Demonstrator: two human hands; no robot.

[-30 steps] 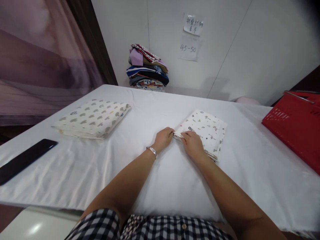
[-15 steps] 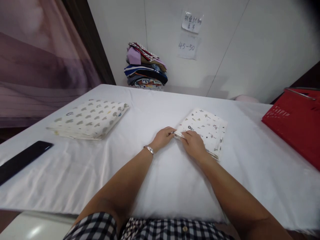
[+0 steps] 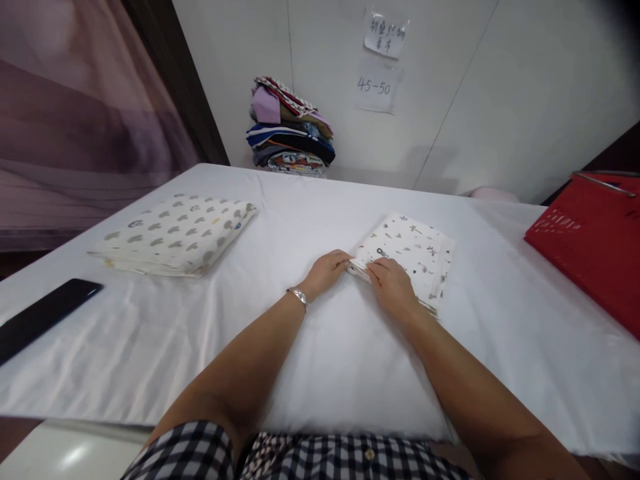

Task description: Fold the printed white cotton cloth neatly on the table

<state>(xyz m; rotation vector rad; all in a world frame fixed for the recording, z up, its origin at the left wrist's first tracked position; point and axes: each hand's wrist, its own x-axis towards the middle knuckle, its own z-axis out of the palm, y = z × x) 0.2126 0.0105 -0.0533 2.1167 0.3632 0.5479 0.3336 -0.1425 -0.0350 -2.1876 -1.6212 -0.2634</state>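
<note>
A folded white cloth [image 3: 407,243] with small dark prints lies on the white-covered table [image 3: 310,373], right of the middle. My left hand [image 3: 326,272], with a silver bracelet at the wrist, pinches the cloth's near left corner between thumb and fingers. Along the near edge, my right hand [image 3: 393,287] is closed on the folded layers, its fingers just right of that corner. The palm hides part of the near edge. To the left rests another folded cloth [image 3: 175,233], cream with grey prints, untouched by either hand.
A black phone-like slab [image 3: 47,317] lies at the table's left edge. Several folded fabrics [image 3: 293,130] are stacked beyond the far edge. At the right stands a red bag-like item [image 3: 595,233] with a metal bar. Two paper notes [image 3: 377,87] hang on the wall.
My right hand has shifted very slightly along the near edge, away from the left hand. My left hand keeps its pinch at the corner. The whole view has tilted a little.
</note>
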